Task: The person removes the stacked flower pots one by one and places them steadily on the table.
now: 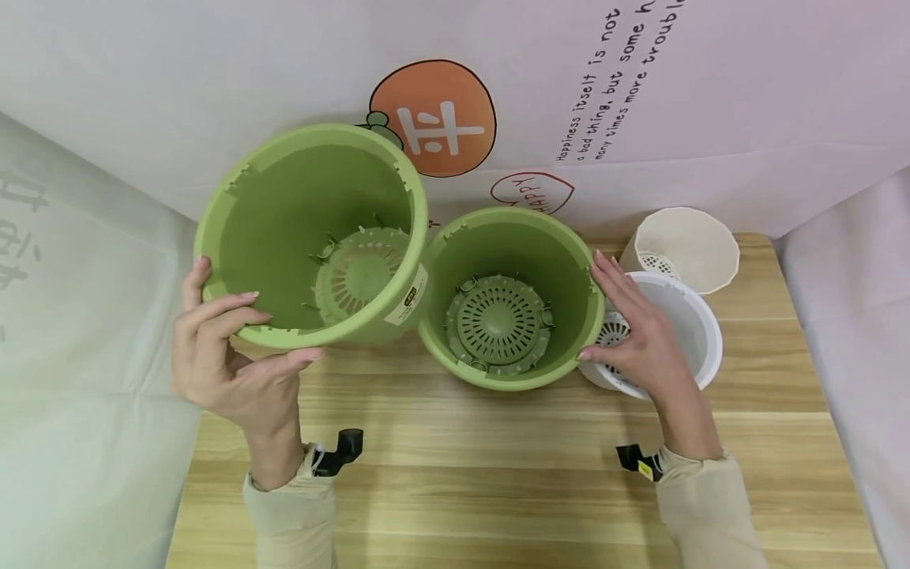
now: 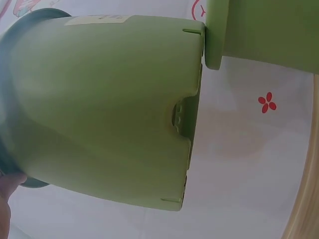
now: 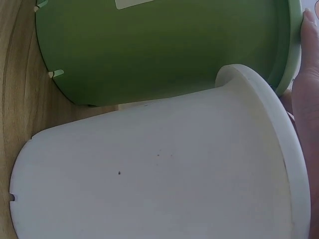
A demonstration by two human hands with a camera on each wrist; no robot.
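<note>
My left hand (image 1: 238, 371) grips the near rim of a light-green plastic flowerpot (image 1: 284, 205), with fingers inside and thumb outside. This flowerpot is raised; in the left wrist view its slotted base (image 2: 187, 119) is level with the rim of a second green flowerpot (image 2: 269, 32). That second flowerpot (image 1: 498, 324) stands on the table to the right, with a perforated disc at its bottom. My right hand (image 1: 643, 340) rests on its right rim, fingers and thumb spread fairly straight. Beneath that hand is a white flowerpot (image 3: 164, 174), which stands beside the green one.
A cream faceted pot (image 1: 700, 245) sits behind the white flowerpot at the table's back right. The wooden table (image 1: 498, 474) meets a printed white cloth (image 1: 284, 63) at the back, and pale cloth hangs along both sides.
</note>
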